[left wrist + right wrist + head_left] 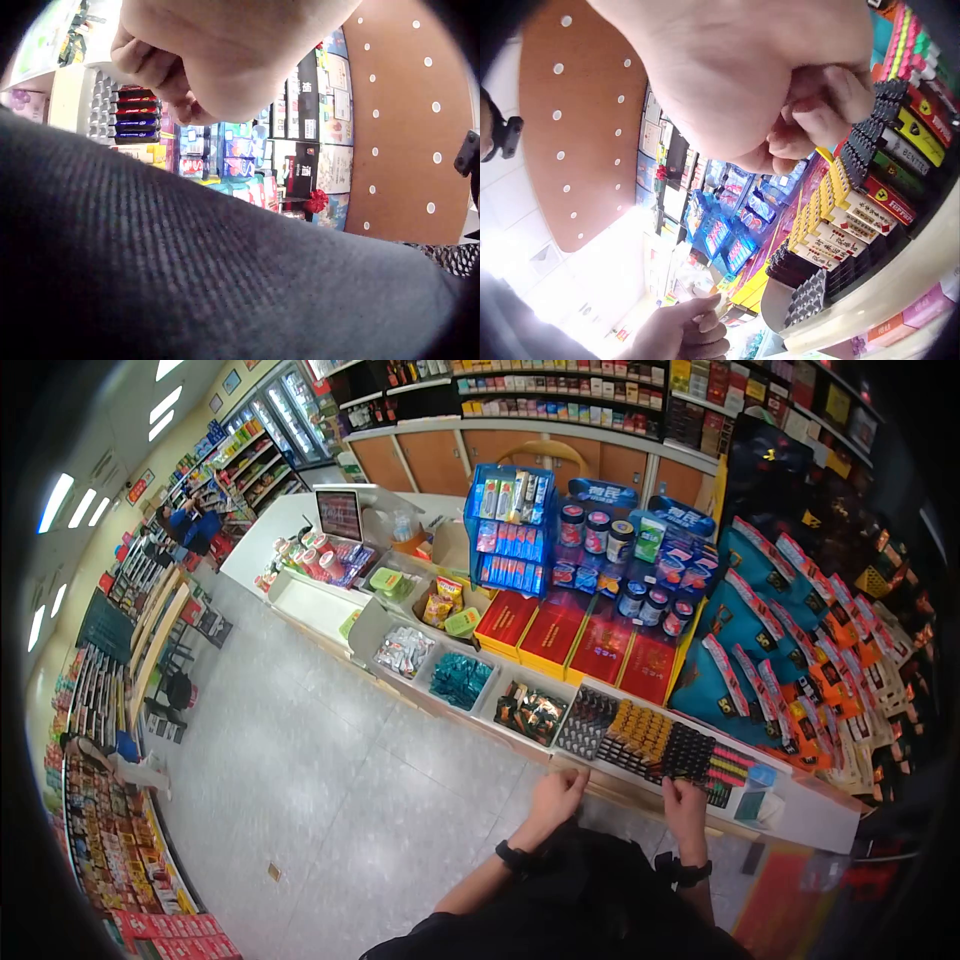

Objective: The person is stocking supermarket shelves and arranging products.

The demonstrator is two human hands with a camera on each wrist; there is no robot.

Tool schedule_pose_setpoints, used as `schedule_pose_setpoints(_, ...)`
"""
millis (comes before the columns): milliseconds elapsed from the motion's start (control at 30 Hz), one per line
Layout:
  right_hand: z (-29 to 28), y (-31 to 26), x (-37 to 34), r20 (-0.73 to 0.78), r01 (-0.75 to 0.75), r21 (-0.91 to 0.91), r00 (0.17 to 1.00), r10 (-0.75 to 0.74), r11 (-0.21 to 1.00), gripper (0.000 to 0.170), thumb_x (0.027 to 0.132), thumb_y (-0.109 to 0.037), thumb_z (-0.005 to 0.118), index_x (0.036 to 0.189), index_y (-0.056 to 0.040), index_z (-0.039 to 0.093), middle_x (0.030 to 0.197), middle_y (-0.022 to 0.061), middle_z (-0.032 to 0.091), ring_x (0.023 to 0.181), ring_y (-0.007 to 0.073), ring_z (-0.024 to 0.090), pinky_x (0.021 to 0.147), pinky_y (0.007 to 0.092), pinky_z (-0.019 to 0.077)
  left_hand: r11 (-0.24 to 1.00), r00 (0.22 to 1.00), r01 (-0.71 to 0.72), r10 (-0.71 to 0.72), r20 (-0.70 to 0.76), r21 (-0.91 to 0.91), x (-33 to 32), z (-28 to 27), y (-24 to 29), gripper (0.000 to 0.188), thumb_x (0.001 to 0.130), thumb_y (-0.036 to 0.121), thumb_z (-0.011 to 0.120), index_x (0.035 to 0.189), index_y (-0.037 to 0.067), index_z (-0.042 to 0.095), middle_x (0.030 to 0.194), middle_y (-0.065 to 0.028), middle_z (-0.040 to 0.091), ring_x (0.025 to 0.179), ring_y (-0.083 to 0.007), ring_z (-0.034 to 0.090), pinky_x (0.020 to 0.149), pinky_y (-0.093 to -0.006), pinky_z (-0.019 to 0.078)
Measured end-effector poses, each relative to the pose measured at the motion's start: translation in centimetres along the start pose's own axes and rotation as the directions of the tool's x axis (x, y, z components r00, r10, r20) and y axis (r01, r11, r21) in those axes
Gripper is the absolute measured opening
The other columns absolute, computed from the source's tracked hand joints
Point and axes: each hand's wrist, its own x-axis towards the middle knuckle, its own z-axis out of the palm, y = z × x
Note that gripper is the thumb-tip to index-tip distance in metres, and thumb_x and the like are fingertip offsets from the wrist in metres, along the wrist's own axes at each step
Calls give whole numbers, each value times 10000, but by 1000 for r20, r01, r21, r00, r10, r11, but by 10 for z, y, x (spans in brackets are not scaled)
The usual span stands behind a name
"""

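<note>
Left grip (558, 798) and right grip (686, 810) curled closed; both near lighters (640, 728); Ferrari labels (883, 196) legible only in right wrist view

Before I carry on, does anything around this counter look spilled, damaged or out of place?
Nothing looks spilled or damaged: the small packets lie jumbled but inside their bins. One oddity: a small brownish square on the floor, lower left in the head view; I can't tell litter from a fitting.

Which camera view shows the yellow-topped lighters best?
The right wrist view: there the yellow-topped lighters appear large, printed sides visible. The head view shows them small, from above; the left wrist view, at most a sliver.
</note>
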Motion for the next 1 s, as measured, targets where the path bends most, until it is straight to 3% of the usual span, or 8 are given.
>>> schedule_pose_setpoints(133,-10,16,-39,-23,-92,90,995,95,992,382,937,-263,611,691,29,582,587,168,569,516,292,563,514,376,401,993,974,97,-108,196,67,-24,13,-1,531,947,448,512,675,9,635,632,-217,595,661,-413,605,614,-484,454)
schedule_pose_setpoints(233,-18,36,-78,-61,-144,125,986,152,982,317,941,-249,609,782,24,633,596,128,596,521,226,582,536,340,430,996,975,58,-72,209,73,-52,28,-5,523,946,452,509,686,19,643,633,-216,597,669,-416,611,614,-481,462)
schedule_pose_setpoints(333,-14,60,-118,-5,-308,327,945,328,893,259,939,-224,613,835,11,649,600,87,594,533,177,569,549,320,439,979,964,92,-133,231,180,-83,34,-6,514,948,451,505,694,26,644,637,-221,596,682,-421,615,619,-475,471)
schedule_pose_setpoints(433,-1,84,-146,-83,-262,273,952,294,926,222,931,-208,624,856,0,646,605,64,580,545,144,534,550,316,435,967,952,106,-165,257,230,-105,17,-6,513,947,454,503,694,29,641,644,-228,597,692,-428,613,627,-478,474)
schedule_pose_setpoints(567,-2,82,-150,-81,-269,150,956,283,951,302,926,-250,630,781,15,618,603,105,560,537,189,504,557,343,427,974,972,124,-157,172,190,-126,-9,-26,524,945,447,518,681,8,631,639,-237,593,684,-440,602,628,-496,460)
schedule_pose_setpoints(767,41,11,-125,-56,-162,147,984,172,976,339,922,-275,631,759,22,617,606,135,572,539,248,531,559,358,432,962,971,212,-227,72,173,-137,-58,-68,567,935,474,526,650,-8,619,583,-238,565,630,-416,605,616,-488,459)
schedule_pose_setpoints(867,97,-34,-107,7,41,84,999,-42,996,278,899,-262,658,786,-7,656,610,131,601,550,262,594,550,377,459,951,961,275,-270,-55,141,-133,-98,-99,582,931,489,523,643,-8,617,572,-230,562,624,-406,610,613,-481,462)
schedule_pose_setpoints(1000,190,-109,-86,240,114,161,959,-150,980,258,884,-260,677,827,-8,673,637,138,627,590,268,637,563,369,480,911,899,412,-402,-176,27,-142,-177,-145,586,931,489,518,641,-9,624,578,-222,572,635,-406,614,617,-479,465)
